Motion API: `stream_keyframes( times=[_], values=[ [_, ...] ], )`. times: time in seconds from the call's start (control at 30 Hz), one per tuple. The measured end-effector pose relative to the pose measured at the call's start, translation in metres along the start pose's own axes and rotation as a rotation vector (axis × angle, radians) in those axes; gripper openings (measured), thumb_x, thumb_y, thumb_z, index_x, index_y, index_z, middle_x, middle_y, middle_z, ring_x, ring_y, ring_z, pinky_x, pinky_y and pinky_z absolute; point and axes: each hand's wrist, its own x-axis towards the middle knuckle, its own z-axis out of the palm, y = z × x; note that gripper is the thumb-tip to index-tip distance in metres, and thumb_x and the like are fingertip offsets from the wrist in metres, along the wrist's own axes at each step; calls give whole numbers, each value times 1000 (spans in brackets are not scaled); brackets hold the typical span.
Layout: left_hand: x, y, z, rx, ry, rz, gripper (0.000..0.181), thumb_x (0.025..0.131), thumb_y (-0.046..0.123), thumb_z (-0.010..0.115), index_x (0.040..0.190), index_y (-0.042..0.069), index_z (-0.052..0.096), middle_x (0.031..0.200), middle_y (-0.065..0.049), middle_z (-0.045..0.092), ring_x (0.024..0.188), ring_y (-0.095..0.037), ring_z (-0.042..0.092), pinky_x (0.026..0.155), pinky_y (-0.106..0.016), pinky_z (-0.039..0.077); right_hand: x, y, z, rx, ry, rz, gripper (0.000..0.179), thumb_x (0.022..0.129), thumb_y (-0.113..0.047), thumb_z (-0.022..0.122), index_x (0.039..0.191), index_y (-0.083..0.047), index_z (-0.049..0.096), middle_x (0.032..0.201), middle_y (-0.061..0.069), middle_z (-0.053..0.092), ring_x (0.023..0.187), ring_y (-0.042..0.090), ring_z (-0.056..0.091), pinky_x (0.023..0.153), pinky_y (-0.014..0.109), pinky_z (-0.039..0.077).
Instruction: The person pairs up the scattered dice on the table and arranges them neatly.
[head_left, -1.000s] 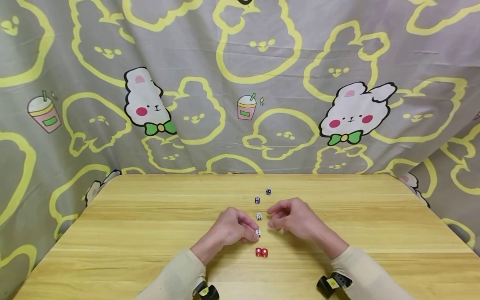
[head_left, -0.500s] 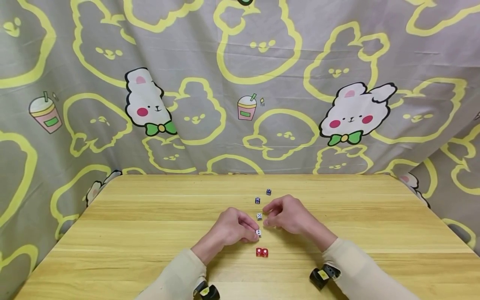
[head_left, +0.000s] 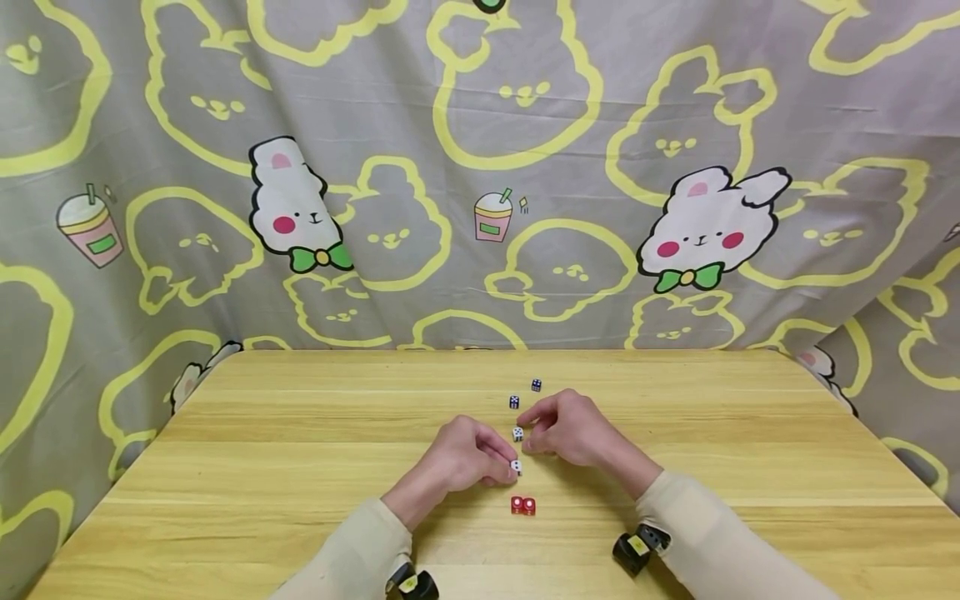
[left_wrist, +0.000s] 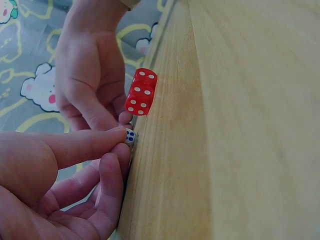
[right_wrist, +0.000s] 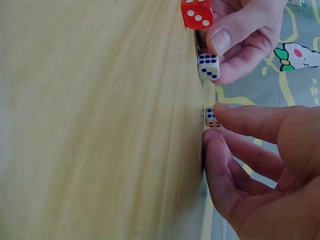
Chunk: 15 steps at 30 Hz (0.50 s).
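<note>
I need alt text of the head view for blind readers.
A person's left hand pinches a white die on a wooden table; the right hand is beside another white die. Two red dice lie nearer, two dark dice farther.

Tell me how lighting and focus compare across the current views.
Head view: bright, fairly even, only faint shadows on the table; left wrist view: dimmer, pips clear on the red dice, near table surface soft; right wrist view: similarly dim, near table surface blurred, but pips on the white dice readable.
</note>
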Motion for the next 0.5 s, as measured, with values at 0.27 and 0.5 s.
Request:
stream_keyframes(
  times=[0.27,0.5],
  values=[
    [0,0,0,6,0,-5,15,79,4,91,88,8,80,77,-2,77,65,-12,67,61,-25,53,4,-2,3,-21,17,8,14,85,-8,87,98,-14,84,75,2,70,67,15,62,62,26,48],
    [0,0,1,-7,-6,-4,15,79,4,91,88,8,80,77,-2,77,64,-12,67,61,-25,54,6,-2,4,-27,29,28,8,85,-10,88,91,-14,83,75,2,71,64,15,62,59,26,49]
  ],
)
